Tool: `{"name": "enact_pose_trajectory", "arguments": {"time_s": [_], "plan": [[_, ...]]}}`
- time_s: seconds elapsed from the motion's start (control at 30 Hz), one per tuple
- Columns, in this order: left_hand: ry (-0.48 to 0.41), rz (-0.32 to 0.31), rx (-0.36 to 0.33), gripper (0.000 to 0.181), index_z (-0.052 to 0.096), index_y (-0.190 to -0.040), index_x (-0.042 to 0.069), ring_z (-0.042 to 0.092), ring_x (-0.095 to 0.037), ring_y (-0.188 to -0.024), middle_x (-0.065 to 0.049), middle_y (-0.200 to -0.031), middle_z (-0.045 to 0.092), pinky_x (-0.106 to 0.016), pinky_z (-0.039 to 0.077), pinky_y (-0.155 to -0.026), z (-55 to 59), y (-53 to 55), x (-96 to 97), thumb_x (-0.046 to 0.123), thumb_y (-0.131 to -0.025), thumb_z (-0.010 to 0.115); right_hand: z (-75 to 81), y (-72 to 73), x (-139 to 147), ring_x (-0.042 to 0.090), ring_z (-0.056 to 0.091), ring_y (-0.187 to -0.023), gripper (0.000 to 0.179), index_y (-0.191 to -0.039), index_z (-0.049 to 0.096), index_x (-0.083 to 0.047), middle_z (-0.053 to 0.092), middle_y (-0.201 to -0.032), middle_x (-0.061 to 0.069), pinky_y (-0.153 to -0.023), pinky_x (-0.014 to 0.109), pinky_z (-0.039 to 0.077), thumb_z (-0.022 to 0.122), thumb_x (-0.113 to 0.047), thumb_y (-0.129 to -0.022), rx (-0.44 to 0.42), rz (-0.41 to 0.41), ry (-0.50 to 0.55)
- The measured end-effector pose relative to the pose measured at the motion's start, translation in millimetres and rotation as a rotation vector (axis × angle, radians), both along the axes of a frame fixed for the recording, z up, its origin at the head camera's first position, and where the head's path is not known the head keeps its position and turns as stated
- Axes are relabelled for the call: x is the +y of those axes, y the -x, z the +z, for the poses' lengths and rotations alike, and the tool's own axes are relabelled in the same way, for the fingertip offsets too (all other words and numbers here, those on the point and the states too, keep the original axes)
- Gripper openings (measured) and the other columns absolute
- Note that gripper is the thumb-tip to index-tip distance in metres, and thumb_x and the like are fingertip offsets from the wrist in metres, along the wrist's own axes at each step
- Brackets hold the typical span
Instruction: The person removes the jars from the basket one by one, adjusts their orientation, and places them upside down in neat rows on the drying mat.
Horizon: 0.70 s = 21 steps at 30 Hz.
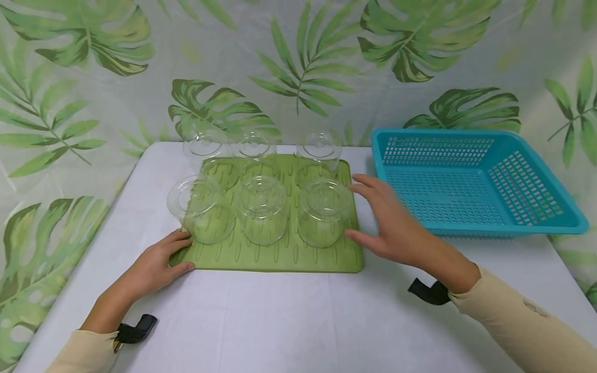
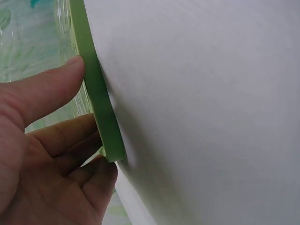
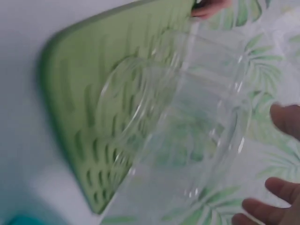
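Note:
Clear, round, see-through containers stand in two rows of three on a green ribbed drying mat (image 1: 275, 262). My left hand (image 1: 156, 264) holds the mat's near left corner, beside the front-left container (image 1: 200, 210). In the left wrist view, its thumb (image 2: 61, 84) lies against the mat's green edge (image 2: 101, 101) and the other fingers bend around the corner. At the mat's right side, my right hand (image 1: 389, 223) is spread beside the front-right container (image 1: 325, 215), thumb and fingers apart. The right wrist view shows a gap between these fingertips (image 3: 276, 187) and the container (image 3: 183, 136).
A turquoise perforated basket (image 1: 480, 228) stands to the right of the mat, close behind my right hand. White cloth (image 1: 280, 321) covers the table. A leaf-print curtain (image 1: 317, 57) hangs at the table's back edge, just behind the rear containers (image 1: 319, 155).

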<state>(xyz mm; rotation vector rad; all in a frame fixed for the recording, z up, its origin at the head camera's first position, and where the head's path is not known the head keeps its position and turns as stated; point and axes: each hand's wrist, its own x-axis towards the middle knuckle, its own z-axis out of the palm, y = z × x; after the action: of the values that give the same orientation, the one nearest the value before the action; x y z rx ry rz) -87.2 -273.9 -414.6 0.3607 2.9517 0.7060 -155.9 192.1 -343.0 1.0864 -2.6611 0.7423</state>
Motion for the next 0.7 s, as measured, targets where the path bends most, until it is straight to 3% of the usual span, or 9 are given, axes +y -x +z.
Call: {"name": "enact_pose_trajectory", "arguments": {"time_s": [0.13,0.23,0.33,0.7], "plan": [[0.004,0.006,-0.001,0.054,0.059,-0.129,-0.01,0.038,-0.052,-0.138,-0.028,-0.143,0.05,-0.065,0.036,-0.108,0.1,-0.1,0.3,0.014,-0.084,0.077,-2.0,-17.6,26.0,0.036,0.043,-0.135,0.054,-0.125,0.056,0.002,0.051,-0.143,0.017,-0.11,0.047,0.037,0.066,-0.041,-0.094,0.171,-0.018,0.009],[0.005,0.009,-0.005,0.054,0.059,-0.129,-0.011,0.038,-0.053,-0.138,-0.028,-0.143,0.05,-0.065,0.036,-0.108,0.2,-0.4,-0.1,0.014,-0.084,0.077,-4.3,-27.7,40.7,0.035,0.048,-0.129,0.06,-0.113,0.062,0.001,0.058,-0.134,0.016,-0.117,0.029,0.032,0.047,-0.055,-0.099,0.22,-0.034,0.022],[-0.001,0.01,-0.008,0.054,0.059,-0.129,-0.011,0.037,-0.053,-0.138,-0.028,-0.143,0.05,-0.065,0.035,-0.108,0.3,-0.7,0.4,0.015,-0.084,0.077,-6.2,-35.8,52.9,0.034,0.05,-0.125,0.059,-0.106,0.065,-0.001,0.061,-0.129,0.015,-0.119,0.014,0.022,0.045,-0.056,-0.1,0.25,-0.028,0.058],[0.002,0.004,0.02,0.053,0.061,-0.126,-0.01,0.04,-0.052,-0.136,-0.028,-0.141,0.052,-0.064,0.038,-0.106,-1.3,-0.1,0.4,0.015,-0.083,0.078,-11.1,-49.6,82.5,0.026,0.051,-0.122,0.057,-0.105,0.067,0.001,0.065,-0.122,0.017,-0.115,0.011,0.026,0.051,-0.053,-0.099,0.234,-0.078,0.121]]}}
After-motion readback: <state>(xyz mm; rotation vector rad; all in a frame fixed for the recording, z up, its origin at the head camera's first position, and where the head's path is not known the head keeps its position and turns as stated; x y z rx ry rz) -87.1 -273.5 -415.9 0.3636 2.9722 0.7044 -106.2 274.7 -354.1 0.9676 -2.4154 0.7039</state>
